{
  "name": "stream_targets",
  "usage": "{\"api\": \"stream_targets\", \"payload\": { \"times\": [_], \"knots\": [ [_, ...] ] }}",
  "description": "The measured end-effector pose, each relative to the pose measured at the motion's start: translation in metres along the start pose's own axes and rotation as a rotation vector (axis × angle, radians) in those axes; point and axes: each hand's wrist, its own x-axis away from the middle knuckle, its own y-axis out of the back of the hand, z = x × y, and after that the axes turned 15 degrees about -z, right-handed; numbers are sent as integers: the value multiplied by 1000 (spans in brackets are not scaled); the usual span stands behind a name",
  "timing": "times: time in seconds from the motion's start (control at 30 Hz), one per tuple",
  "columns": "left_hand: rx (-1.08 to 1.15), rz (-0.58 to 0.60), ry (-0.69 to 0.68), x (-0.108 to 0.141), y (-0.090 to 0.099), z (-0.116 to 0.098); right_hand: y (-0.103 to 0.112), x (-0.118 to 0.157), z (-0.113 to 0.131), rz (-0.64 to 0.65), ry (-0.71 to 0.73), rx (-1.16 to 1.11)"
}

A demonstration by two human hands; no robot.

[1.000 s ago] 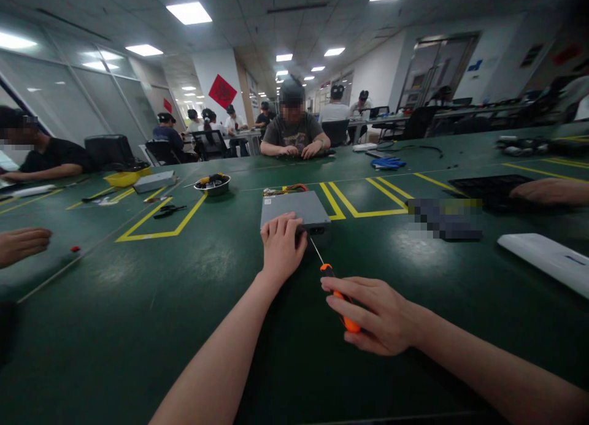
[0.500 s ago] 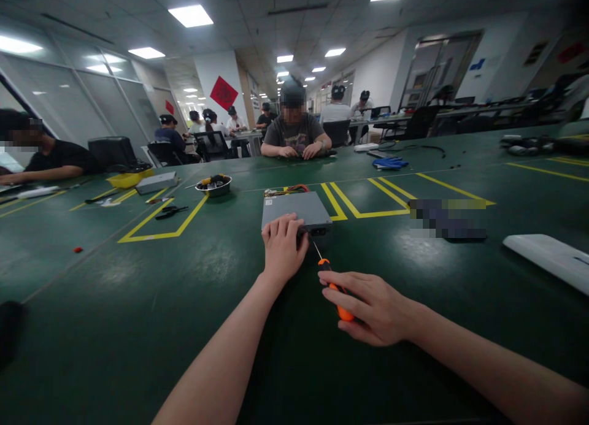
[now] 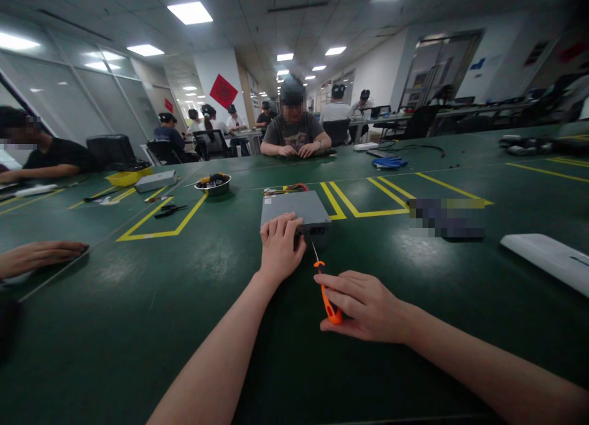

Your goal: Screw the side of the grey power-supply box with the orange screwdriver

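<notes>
- Left hand (image 3: 279,248): fingers spread across the near part of a grey metal case (image 3: 288,207), which lies flat on the green bench mat (image 3: 138,308); whether they clamp it, I cannot tell.
- Right hand (image 3: 363,306): closed around an orange-handled screwdriver (image 3: 327,296), its thin shaft angled toward the case's port end – the tip is right by it, contact unclear.
- Behind the case: coloured wires (image 3: 283,189).
- Further left: a steel bowl of tools (image 3: 212,184) and black-handled pliers (image 3: 170,211).
- Far left: a co-worker's hand (image 3: 39,256) lies on the mat.

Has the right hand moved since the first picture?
Yes, the right hand with the orange-handled screwdriver shifted left, nearer the grey metal box.
</notes>
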Motion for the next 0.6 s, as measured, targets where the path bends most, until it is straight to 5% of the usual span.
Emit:
{"api": "stream_targets", "payload": {
  "times": [0.27,0.6],
  "knots": [
    [13,40,-27,1,1,4,6,-3,4,134,12,7],
    [19,13,-12,1,1,1,0,-1,4,38,33,-9]
  ]
}}
